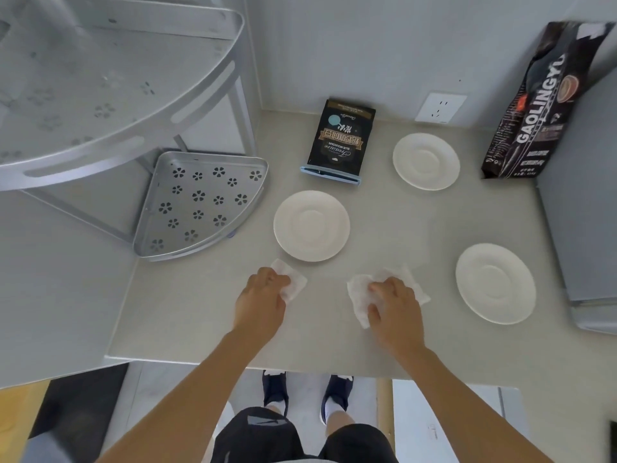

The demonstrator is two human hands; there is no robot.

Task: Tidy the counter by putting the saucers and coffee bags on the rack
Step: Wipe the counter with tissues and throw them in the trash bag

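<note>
Both my hands press crumpled tissues on the tabletop (207, 329): left hand (262, 300) on one tissue (293, 282), right hand (394, 305) on another tissue (359, 295). Three saucers (311, 226) sit bare, and the rack (200, 205) at far left holds nothing.

three saucers (311, 225) and two coffee bags (341, 137) on counter (400, 228)

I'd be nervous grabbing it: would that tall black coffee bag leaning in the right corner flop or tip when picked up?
Probably tippy: the tall coffee bag stands on a narrow base, leaning against the wall. Its creased, glossy skin suggests soft packaging that could buckle and feel slick under the right hand. It looks full, so likely fairly heavy.
</note>
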